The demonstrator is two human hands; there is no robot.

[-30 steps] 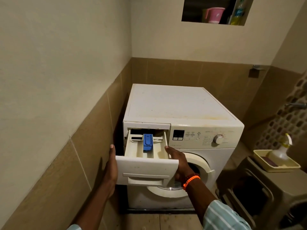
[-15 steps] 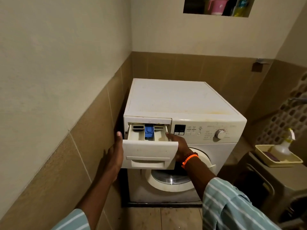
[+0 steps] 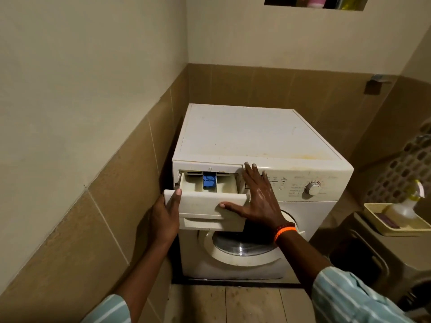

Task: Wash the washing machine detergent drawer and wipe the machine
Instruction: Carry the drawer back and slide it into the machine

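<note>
At the near left corner of the washing machine (image 3: 256,136), the detergent drawer (image 3: 210,206) is sticking partway out of its slot, a blue insert (image 3: 209,180) showing inside. The left hand (image 3: 166,215) is gripping the drawer's left edge, thumb on its front. The right hand (image 3: 258,201) is lying flat, fingers spread, over the control panel, thumb touching the drawer front. Panel lettering beside the dial (image 3: 312,188) is too blurred to read. Tiled wall (image 3: 105,217) is standing close on the left.

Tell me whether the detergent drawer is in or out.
Partly out: the detergent drawer juts from the washing machine, compartments exposed.
</note>
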